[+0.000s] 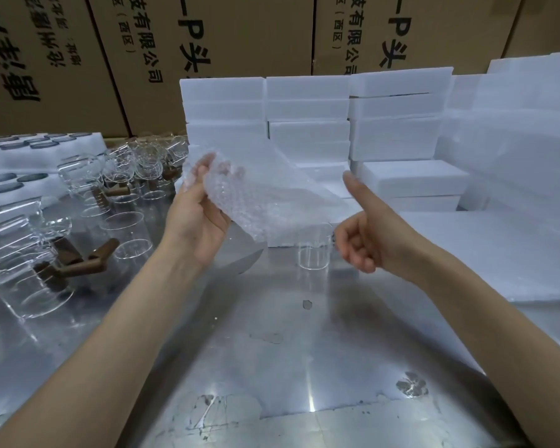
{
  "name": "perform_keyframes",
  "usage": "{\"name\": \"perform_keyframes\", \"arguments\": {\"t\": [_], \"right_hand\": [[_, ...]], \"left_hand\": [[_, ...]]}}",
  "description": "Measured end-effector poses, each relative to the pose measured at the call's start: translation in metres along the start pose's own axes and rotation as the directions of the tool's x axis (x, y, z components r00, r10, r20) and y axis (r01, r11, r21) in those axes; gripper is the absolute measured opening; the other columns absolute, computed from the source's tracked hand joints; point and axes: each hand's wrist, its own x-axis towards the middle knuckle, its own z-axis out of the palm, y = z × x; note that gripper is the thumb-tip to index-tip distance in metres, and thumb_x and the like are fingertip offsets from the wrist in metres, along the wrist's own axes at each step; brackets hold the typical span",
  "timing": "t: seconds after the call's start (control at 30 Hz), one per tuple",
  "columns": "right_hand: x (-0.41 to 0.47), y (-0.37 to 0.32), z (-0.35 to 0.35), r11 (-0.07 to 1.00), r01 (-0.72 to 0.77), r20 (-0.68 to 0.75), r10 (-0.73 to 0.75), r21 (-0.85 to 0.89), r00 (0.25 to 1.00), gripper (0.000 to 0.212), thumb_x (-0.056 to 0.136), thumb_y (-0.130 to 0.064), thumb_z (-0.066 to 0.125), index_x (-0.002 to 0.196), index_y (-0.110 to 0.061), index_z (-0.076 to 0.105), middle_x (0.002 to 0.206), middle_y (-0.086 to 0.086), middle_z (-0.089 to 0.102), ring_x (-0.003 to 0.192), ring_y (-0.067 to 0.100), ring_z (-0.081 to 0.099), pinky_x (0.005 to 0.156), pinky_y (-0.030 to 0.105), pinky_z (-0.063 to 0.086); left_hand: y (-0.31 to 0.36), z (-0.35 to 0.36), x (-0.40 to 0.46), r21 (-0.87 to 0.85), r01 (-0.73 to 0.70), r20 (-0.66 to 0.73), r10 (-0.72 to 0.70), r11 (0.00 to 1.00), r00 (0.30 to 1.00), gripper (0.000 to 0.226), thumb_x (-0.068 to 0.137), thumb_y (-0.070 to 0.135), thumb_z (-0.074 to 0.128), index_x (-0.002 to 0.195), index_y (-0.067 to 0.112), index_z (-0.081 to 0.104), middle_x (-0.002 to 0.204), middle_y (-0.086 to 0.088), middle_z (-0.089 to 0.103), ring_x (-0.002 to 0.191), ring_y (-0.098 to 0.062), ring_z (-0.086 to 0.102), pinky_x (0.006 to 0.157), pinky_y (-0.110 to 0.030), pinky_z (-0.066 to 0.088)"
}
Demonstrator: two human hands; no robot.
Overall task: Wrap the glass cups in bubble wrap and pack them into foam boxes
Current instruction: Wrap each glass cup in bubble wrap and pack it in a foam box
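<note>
Nearest me lies the scuffed, shiny metal table (272, 367), and both my bare forearms reach out over it. My left hand (196, 218) is raised palm-up above the table, its fingers curled round one end of a crumpled sheet of clear bubble wrap (265, 202); the sheet trails to the right, hanging in the air above the table. My right hand (367, 232) is just beside the sheet's far end with the thumb stuck straight up and the other fingers folded into the palm; I cannot tell whether it touches the wrap, and I see nothing gripped in it.

Below the wrap, between my two hands, a small clear glass cup (314, 255) stands upright on the table. To the left a crowd of clear glass cups with brown handles (78, 253) covers the tabletop, some upright and some lying on their sides. Past them sit white foam trays with round dark slots (13, 163). Straight ahead, stacked white foam boxes (307, 118) form a wall, with more white foam on the right. Behind everything stand brown cardboard cartons printed with black characters (207, 33).
</note>
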Motion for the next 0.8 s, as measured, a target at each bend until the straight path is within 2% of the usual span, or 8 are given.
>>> {"name": "perform_keyframes", "arguments": {"t": [0.13,0.23,0.37,0.47,0.53,0.63,0.7,0.8], "right_hand": [[0.0,0.004,0.01,0.979,-0.023,0.32,-0.044,0.205,0.946,0.071,0.076,-0.074,0.041,0.102,-0.015,0.071,0.094,0.01,0.074,0.058,0.015,0.067,0.049,0.019,0.052],[0.004,0.009,0.021,0.905,0.058,0.172,-0.142,0.421,0.975,0.026,0.091,-0.037,0.052,0.096,-0.02,0.071,0.089,0.0,0.074,0.062,0.01,0.069,0.053,0.017,0.054],[0.01,0.014,0.024,0.905,0.189,-0.084,-0.17,0.38,0.982,0.015,0.091,-0.029,0.06,0.088,-0.016,0.067,0.071,-0.005,0.07,0.05,0.004,0.061,0.048,0.013,0.05],[0.011,0.018,0.028,0.947,0.243,-0.244,-0.189,0.211,0.951,0.021,0.083,-0.037,0.07,0.077,-0.017,0.066,0.066,-0.008,0.069,0.048,0.004,0.06,0.047,0.015,0.049],[0.011,0.021,0.032,0.954,0.277,-0.327,-0.227,0.114,0.917,0.029,0.081,-0.04,0.071,0.068,-0.016,0.06,0.059,-0.01,0.066,0.045,0.004,0.057,0.047,0.016,0.048],[0.013,0.023,0.038,0.943,0.326,-0.41,-0.274,0.062,0.87,0.037,0.082,-0.038,0.072,0.063,-0.015,0.05,0.045,-0.014,0.056,0.04,0.004,0.055,0.044,0.015,0.046],[0.014,0.024,0.041,0.931,0.359,-0.427,-0.298,0.069,0.854,0.038,0.083,-0.035,0.072,0.062,-0.016,0.046,0.042,-0.015,0.052,0.039,0.003,0.051,0.045,0.015,0.046],[0.016,0.025,0.042,0.914,0.389,-0.404,-0.316,0.112,0.858,0.038,0.084,-0.032,0.07,0.061,-0.016,0.044,0.047,-0.013,0.054,0.042,0.003,0.05,0.049,0.017,0.046]], "left_hand": [[-0.005,-0.007,0.004,0.023,0.027,-0.013,-0.026,0.999,1.0,0.026,0.1,0.004,0.036,0.097,0.023,0.054,0.078,0.009,0.068,0.081,-0.013,0.069,0.109,-0.044,0.035],[-0.011,-0.009,0.004,0.145,0.063,-0.025,-0.06,0.987,0.998,0.028,0.1,0.002,0.035,0.1,0.021,0.056,0.074,0.008,0.069,0.079,-0.013,0.067,0.093,-0.036,0.047],[-0.014,-0.013,0.004,0.426,0.094,-0.25,0.017,0.9,0.968,0.03,0.096,0.009,0.05,0.125,0.012,0.054,0.107,-0.002,0.067,0.092,-0.013,0.065,0.076,-0.024,0.05],[-0.016,-0.016,-0.002,0.81,0.011,-0.28,0.369,0.587,0.886,0.049,0.09,0.03,0.063,0.134,0.018,0.045,0.136,0.0,0.042,0.123,-0.015,0.044,0.094,-0.023,0.035],[-0.012,-0.008,-0.011,0.926,-0.224,0.014,0.566,0.303,0.824,0.045,0.086,0.041,0.065,0.122,0.017,0.052,0.122,0.003,0.044,0.116,-0.015,0.046,0.095,-0.025,0.037],[-0.016,0.011,-0.028,0.846,-0.522,0.441,0.404,0.111,0.801,0.039,0.079,0.057,0.063,0.076,0.019,0.056,0.073,0.012,0.054,0.069,-0.011,0.053,0.065,-0.025,0.043],[-0.029,0.021,-0.039,0.855,-0.517,0.505,0.182,0.024,0.844,0.052,0.07,0.071,0.061,0.058,0.024,0.044,0.05,0.01,0.045,0.049,-0.007,0.043,0.051,-0.021,0.033],[-0.044,0.024,-0.044,0.886,-0.43,0.445,0.057,-0.174,0.894,0.059,0.06,0.08,0.059,0.062,0.027,0.036,0.053,0.011,0.049,0.052,-0.006,0.048,0.05,-0.024,0.035]]}}
